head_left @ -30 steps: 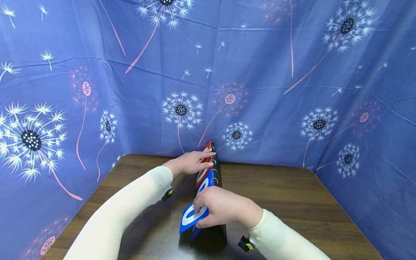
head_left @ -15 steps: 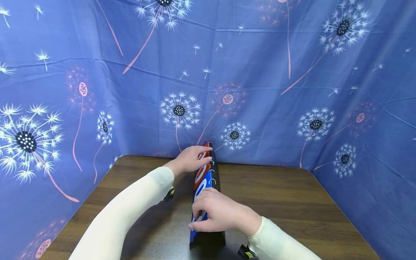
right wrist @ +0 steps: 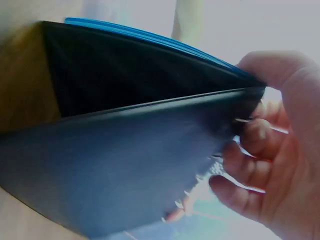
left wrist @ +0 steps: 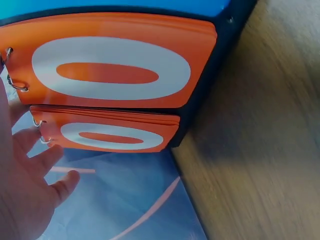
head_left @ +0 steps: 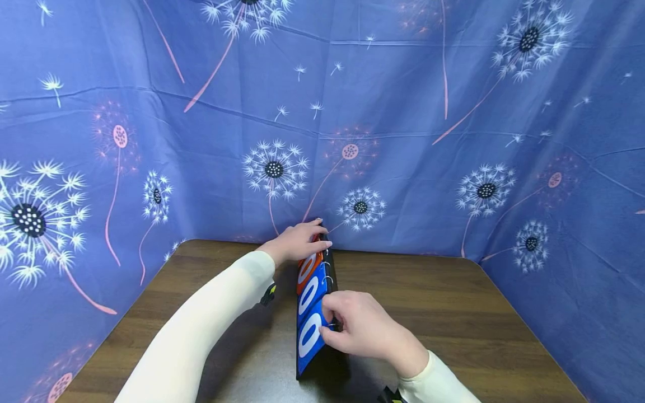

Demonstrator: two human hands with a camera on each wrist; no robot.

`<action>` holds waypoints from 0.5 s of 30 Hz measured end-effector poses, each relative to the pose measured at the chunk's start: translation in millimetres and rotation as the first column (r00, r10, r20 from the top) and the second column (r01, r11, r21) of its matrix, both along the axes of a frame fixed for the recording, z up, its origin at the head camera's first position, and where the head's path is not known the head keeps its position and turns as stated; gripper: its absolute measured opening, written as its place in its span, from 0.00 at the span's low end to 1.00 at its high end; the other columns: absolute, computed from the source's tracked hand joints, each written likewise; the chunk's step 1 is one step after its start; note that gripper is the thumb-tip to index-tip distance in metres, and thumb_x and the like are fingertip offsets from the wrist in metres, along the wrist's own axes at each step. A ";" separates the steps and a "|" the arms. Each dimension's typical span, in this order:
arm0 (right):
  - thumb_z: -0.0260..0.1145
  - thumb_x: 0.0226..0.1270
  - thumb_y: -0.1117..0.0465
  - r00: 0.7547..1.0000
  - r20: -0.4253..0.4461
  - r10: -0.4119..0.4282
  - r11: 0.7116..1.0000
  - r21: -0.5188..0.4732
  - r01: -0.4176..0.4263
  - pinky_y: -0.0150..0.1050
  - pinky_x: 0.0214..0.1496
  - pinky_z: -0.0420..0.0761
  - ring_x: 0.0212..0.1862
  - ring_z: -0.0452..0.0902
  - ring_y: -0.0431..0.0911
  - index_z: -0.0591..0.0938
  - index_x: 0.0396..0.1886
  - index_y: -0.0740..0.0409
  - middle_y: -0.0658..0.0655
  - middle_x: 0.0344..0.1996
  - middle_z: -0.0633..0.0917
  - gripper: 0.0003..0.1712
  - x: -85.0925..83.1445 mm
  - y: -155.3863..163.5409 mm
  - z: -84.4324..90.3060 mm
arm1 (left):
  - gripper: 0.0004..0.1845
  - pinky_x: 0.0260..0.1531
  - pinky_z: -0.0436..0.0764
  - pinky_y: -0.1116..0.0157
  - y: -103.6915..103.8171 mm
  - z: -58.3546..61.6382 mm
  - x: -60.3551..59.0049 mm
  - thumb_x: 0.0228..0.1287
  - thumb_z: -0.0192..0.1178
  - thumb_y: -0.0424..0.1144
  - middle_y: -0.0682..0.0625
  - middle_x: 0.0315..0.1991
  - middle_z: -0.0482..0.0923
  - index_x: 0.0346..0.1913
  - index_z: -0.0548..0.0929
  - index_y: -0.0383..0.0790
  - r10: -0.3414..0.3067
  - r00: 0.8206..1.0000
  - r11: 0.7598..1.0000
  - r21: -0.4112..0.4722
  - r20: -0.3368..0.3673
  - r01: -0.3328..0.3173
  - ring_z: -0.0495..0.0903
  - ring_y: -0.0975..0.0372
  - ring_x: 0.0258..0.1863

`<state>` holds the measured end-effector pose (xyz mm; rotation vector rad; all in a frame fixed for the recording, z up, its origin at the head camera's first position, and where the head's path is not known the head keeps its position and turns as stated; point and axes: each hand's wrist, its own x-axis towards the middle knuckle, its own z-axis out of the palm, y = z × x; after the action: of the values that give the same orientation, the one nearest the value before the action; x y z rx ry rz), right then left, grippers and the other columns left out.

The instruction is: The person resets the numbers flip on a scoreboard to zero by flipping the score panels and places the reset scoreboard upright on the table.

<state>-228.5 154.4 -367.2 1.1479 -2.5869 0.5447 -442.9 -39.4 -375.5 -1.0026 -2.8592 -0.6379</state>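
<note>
A tent-shaped flip scoreboard (head_left: 311, 296) stands on the table with its end toward me. Ring-bound cards cover its left face, blue nearer and red farther, and those in sight show a white 0. At the near end of the top edge my right hand (head_left: 358, 324) grips the board, thumb on the card side. Its other fingers curl near the rings by the black back panel (right wrist: 125, 165). My left hand (head_left: 296, 242) rests on the far end of the top edge. In the left wrist view its loosely spread fingers lie near the rings of the red cards (left wrist: 110, 130).
The brown wooden table (head_left: 428, 313) extends on both sides of the board. Behind it hangs a blue cloth (head_left: 413, 184) with dandelion prints, which also closes off the left and right sides.
The blue card in my right hand has dropped back flat against the board. That hand has moved to the near top edge. My left hand has shifted slightly along the far end.
</note>
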 end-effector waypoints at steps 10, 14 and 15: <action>0.78 0.60 0.53 0.950 0.312 0.000 1.000 -0.020 0.006 0.26 0.26 0.63 0.22 0.63 0.30 0.72 0.24 0.44 0.40 0.18 0.66 0.20 -7.4 50.7 11.8 | 0.31 0.73 0.61 0.34 -30.4 -1.8 5.5 0.76 0.44 0.68 0.51 0.78 0.68 0.67 0.80 0.57 0.040 0.992 0.998 -0.037 -0.120 -0.045 0.61 0.47 0.80; 0.78 0.61 0.52 0.931 0.366 -0.005 0.996 -0.081 0.037 0.29 0.26 0.67 0.23 0.65 0.32 0.72 0.26 0.47 0.45 0.19 0.69 0.20 -15.5 79.2 8.9 | 0.30 0.72 0.62 0.38 -45.4 -4.4 8.5 0.77 0.42 0.68 0.53 0.74 0.72 0.69 0.79 0.60 0.065 0.982 0.997 -0.037 -0.176 -0.073 0.61 0.46 0.79; 0.78 0.61 0.52 0.929 0.371 -0.005 0.994 -0.099 0.045 0.29 0.26 0.68 0.23 0.65 0.33 0.72 0.27 0.48 0.46 0.20 0.69 0.20 -18.3 86.8 7.2 | 0.29 0.71 0.63 0.38 -49.2 -4.9 9.5 0.78 0.42 0.67 0.54 0.74 0.74 0.69 0.79 0.60 0.071 0.980 0.997 -0.027 -0.186 -0.077 0.61 0.46 0.79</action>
<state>-246.9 241.3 -360.0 1.0601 -2.8351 0.9641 -433.4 -88.7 -380.3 -0.9025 -2.7383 -0.4654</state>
